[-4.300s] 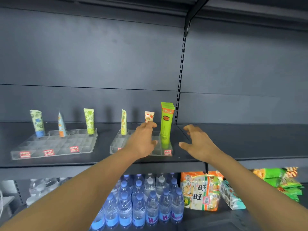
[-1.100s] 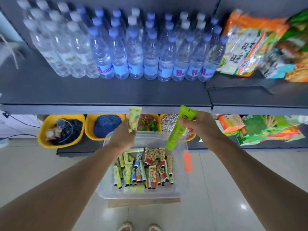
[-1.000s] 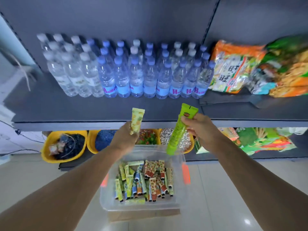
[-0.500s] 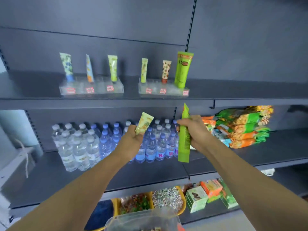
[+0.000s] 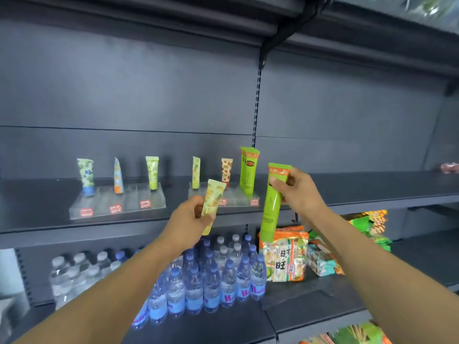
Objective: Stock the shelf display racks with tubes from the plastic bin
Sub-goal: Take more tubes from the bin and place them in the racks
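Note:
My left hand (image 5: pixel 191 219) grips a small yellow patterned tube (image 5: pixel 213 199), held upright just in front of the right clear display rack (image 5: pixel 236 201). My right hand (image 5: pixel 298 192) holds a tall green tube (image 5: pixel 273 202) by its upper end, cap down, right of that rack. The right rack carries a slim yellow tube (image 5: pixel 196 176), a red-dotted tube (image 5: pixel 226 170) and a tall green tube (image 5: pixel 248 171). The left clear rack (image 5: pixel 116 203) holds three small tubes. The plastic bin is out of view.
The racks stand on a dark grey shelf (image 5: pixel 360 192), bare to the right. Below it are several water bottles (image 5: pixel 211 281) and snack bags (image 5: pixel 285 256). Another dark shelf (image 5: pixel 223 18) runs overhead.
I have looked up from the bin to the shelf. Both hands rose with their tubes from bottle-shelf height to the level of the right rack.

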{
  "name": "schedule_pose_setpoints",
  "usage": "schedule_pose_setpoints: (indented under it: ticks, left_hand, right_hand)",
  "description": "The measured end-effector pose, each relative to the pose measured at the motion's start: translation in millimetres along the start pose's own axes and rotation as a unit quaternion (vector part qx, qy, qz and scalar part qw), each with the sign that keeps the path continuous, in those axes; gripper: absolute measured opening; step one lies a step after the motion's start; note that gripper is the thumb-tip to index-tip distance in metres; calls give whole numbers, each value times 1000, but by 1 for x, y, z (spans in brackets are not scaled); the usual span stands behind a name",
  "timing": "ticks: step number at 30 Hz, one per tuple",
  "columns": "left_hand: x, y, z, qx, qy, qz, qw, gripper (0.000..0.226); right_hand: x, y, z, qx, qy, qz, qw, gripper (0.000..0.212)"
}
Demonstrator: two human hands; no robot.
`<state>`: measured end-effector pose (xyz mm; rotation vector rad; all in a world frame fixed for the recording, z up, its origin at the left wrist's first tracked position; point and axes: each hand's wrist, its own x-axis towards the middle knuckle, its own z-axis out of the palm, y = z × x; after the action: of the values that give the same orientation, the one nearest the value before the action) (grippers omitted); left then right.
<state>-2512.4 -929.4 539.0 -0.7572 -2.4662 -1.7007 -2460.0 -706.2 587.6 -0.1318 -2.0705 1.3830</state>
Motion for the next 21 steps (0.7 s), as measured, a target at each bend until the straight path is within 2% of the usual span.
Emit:
schedule_pose_setpoints:
  ticks: [8, 16, 21]
  left_hand:
    - [59, 16, 25, 6, 40, -8, 999, 14]
    - [102, 16, 32, 27, 66, -22, 997, 13]
    - [114, 5, 29, 15, 69, -27, 997, 19]
  right_hand:
    - [82, 2, -6, -99, 34, -75, 992, 22]
    - [136, 22, 15, -161, 17, -100, 982, 21]
    - [142, 40, 23, -170, -5, -85, 982, 20]
